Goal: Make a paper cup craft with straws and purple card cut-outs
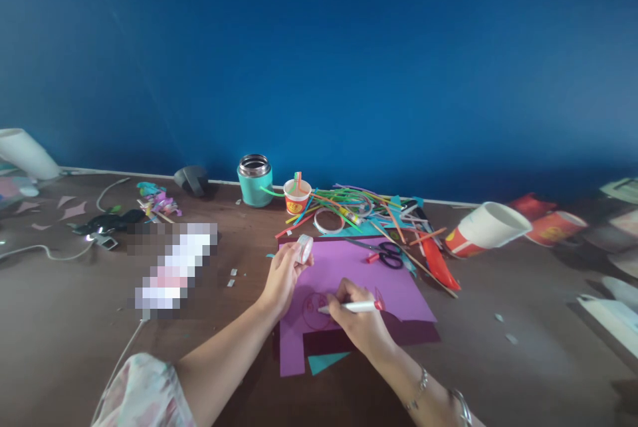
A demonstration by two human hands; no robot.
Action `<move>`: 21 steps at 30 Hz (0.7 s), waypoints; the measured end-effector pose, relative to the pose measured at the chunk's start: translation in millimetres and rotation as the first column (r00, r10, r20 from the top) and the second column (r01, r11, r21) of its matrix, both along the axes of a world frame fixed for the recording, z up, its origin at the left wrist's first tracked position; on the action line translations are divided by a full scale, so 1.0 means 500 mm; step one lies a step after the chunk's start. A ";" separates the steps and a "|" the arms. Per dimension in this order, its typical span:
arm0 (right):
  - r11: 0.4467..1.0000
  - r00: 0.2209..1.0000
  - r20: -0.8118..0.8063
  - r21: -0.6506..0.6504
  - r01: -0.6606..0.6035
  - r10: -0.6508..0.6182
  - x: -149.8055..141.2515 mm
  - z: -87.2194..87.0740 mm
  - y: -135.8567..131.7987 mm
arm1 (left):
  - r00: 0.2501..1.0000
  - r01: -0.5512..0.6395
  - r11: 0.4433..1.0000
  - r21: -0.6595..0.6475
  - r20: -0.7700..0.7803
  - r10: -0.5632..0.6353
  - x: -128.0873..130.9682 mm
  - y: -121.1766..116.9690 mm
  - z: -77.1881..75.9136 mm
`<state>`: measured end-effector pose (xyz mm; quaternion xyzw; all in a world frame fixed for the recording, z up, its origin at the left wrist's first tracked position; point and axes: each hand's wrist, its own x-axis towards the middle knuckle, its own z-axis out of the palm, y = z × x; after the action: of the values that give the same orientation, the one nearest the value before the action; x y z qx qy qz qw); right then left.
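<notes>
My right hand (356, 317) is closed around a white marker (359, 307) with a red end. Its tip is at the purple paper (343, 261), beside a round outline (313, 311) with smaller marks inside. A pointed shape is drawn to the right, partly behind the hand. My left hand (284, 277) rests at the paper's left edge, fingers closed on a small white roll (303, 249), which may be tape. Black-handled scissors (390, 255) lie at the paper's upper right, with a red marker cap (373, 258) beside them.
Behind the paper lies a pile of colourful pipe cleaners (343, 198). A teal thermos (256, 181) and a small paper cup (298, 198) stand near the blue wall. A larger paper cup (486, 231) tilts at right. A blurred-out phone (177, 267) lies left, its cable attached.
</notes>
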<state>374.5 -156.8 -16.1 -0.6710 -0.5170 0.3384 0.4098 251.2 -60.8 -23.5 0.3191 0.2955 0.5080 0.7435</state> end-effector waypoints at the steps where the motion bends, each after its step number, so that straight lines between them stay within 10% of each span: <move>1: 1.000 1.000 0.005 0.002 0.000 0.000 0.000 0.000 0.000 | 1.000 0.002 1.000 -0.001 -0.003 -0.002 0.000 0.000 0.001; 21: 1.000 0.995 0.098 0.027 0.004 -0.007 -0.003 0.012 0.000 | 1.000 -0.004 1.000 0.003 -0.011 0.004 0.000 -0.003 0.006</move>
<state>373.1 -156.7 -10.2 -0.6827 -0.5391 0.2970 0.3938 251.1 -62.3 -20.7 0.3224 0.2993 0.5083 0.7404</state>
